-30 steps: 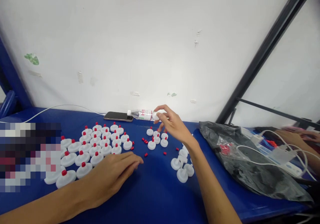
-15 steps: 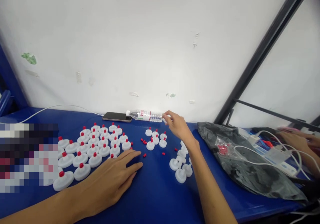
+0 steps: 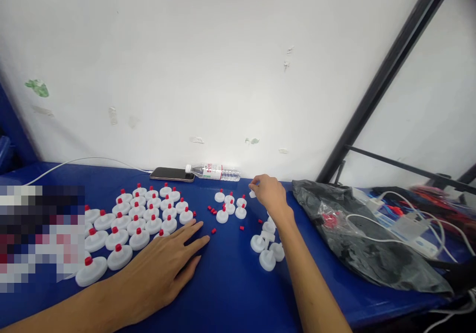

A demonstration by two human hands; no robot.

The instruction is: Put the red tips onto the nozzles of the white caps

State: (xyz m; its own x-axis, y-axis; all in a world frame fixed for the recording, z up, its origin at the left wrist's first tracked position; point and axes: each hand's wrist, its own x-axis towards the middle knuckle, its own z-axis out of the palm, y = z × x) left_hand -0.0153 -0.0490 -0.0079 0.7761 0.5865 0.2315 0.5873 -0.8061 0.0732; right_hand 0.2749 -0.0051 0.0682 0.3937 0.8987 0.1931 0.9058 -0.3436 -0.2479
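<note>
My left hand (image 3: 163, 266) lies flat on the blue table with its fingers spread, just right of many round white spout lids (image 3: 119, 257) topped with red caps. Nothing is in it. My right hand (image 3: 270, 194) pinches a white spout lid (image 3: 253, 193) near the back edge; the fingers partly hide it. Left of that hand stands a small group of red-capped lids (image 3: 222, 216). Several loose red caps (image 3: 213, 231) are scattered between the two hands. Uncapped white lids (image 3: 267, 260) lie in a cluster beside my right forearm, which covers some of them.
A phone (image 3: 171, 174) on a white cable and a clear plastic bottle (image 3: 212, 171) lie along the wall. To the right is a dark plastic bag (image 3: 357, 258) with a small bag of red caps (image 3: 330, 219), a power strip (image 3: 420, 243) and cables. The far left is pixelated.
My right hand has moved right and down, away from the bottle's end, with the white spout lid still in its fingers. My left hand keeps its place on the table.
</note>
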